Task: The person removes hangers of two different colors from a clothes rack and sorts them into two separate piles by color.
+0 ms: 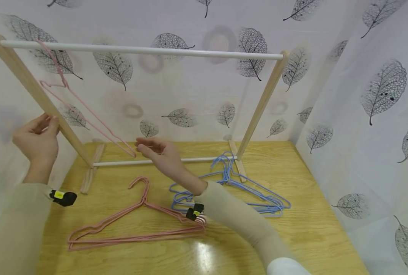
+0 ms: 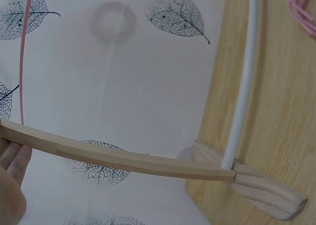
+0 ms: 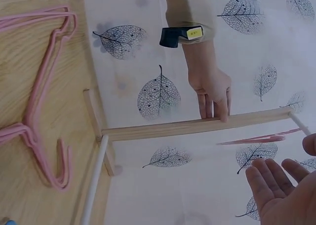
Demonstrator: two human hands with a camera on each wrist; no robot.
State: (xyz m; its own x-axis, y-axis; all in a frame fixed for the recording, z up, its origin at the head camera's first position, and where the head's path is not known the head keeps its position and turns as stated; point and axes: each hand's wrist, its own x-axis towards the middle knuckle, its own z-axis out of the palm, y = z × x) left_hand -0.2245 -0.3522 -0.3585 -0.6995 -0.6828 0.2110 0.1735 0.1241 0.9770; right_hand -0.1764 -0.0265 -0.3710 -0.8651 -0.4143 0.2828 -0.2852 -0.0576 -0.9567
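Observation:
A small clothes rack has wooden side posts and white rails. Near the left end of its top rail hangs a pink hanger, slanting down toward the middle. My left hand holds the left wooden post partway up, thumb and fingers against it. Just right of the hanger's lower corner is my right hand, its fingers loosely extended and nothing held. In the right wrist view that palm appears below the hanger, apart from it.
Several pink hangers lie stacked on the wooden table, in front of the rack. A stack of blue hangers lies by the rack's right foot, partly behind my right forearm. Leaf-patterned curtains enclose the back and sides.

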